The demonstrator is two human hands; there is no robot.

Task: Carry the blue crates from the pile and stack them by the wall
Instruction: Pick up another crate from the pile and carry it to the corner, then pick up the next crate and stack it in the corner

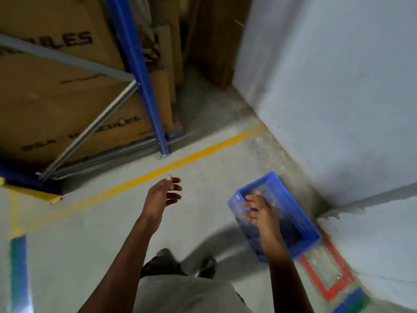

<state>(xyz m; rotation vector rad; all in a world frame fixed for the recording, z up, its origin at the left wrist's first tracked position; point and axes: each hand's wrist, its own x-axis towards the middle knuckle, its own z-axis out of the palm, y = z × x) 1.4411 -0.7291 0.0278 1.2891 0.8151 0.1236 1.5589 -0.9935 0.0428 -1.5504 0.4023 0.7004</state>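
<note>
Left hand (165, 195) hangs over bare floor, fingers loosely curled and apart, holding nothing; right hand (259, 211) is above the blue crate (293, 213), fingers spread and empty, contact not discernible. That crate sits on the floor just beside the wall (338, 109); its interior is blurred and appears empty. Judged: one crate placed; next move requires fetching another from the pile, out of view.

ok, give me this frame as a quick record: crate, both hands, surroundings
crate: one blue crate on the floor by the wall, open side up
left hand: empty, fingers relaxed, raised above the floor
right hand: open, over the crate; contact unclear
floor marks: yellow line, red outline beside the crate
left side: blue rack with cardboard boxes
</note>
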